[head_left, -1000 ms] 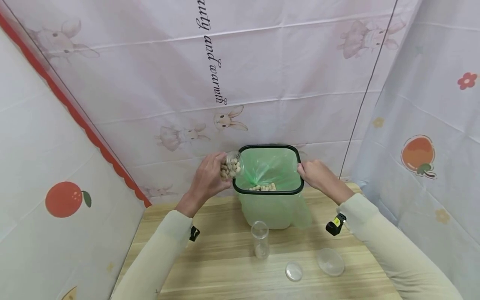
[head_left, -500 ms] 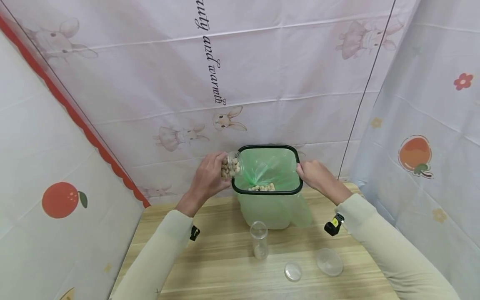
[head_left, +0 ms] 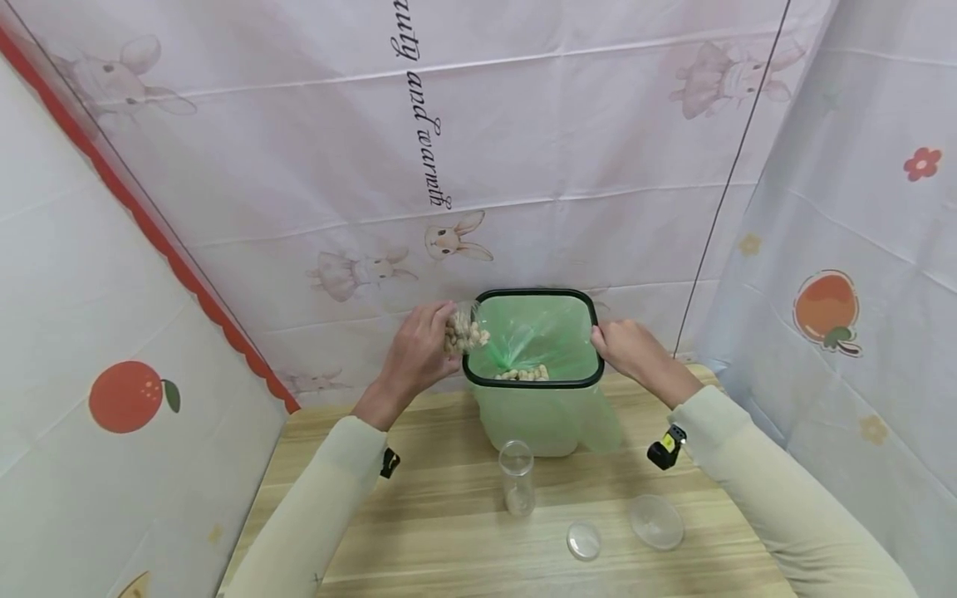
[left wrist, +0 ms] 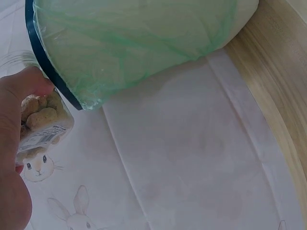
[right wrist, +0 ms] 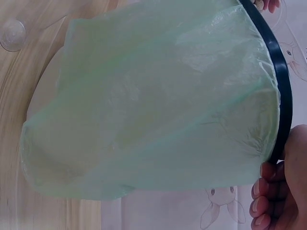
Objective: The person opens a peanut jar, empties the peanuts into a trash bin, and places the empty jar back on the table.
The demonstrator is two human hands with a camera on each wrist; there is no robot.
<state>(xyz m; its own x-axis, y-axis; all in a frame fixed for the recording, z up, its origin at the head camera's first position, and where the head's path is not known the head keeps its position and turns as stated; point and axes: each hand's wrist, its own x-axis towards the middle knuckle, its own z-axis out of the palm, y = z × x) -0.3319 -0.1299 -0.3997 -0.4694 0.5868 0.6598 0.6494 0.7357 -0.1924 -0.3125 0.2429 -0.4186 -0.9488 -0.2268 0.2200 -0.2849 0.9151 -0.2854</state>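
My left hand grips a clear plastic jar of peanuts in their shells, tipped on its side with its mouth over the left rim of a trash can. Peanuts lie at the jar's mouth. The can has a black rim and a green bag lining it and folded over its outside. More peanuts rest inside on the bag. On the can's right side, my right hand pinches the black rim, its fingers curled in the right wrist view.
A clear, tall jar stands in front of the can on the wooden table. Two round clear lids lie to its right, the larger lid farther right. A printed cloth hangs close behind the can.
The jar in my left hand has tipped slightly further, and the peanuts in it have slid toward its mouth. My right hand stays on the rim.
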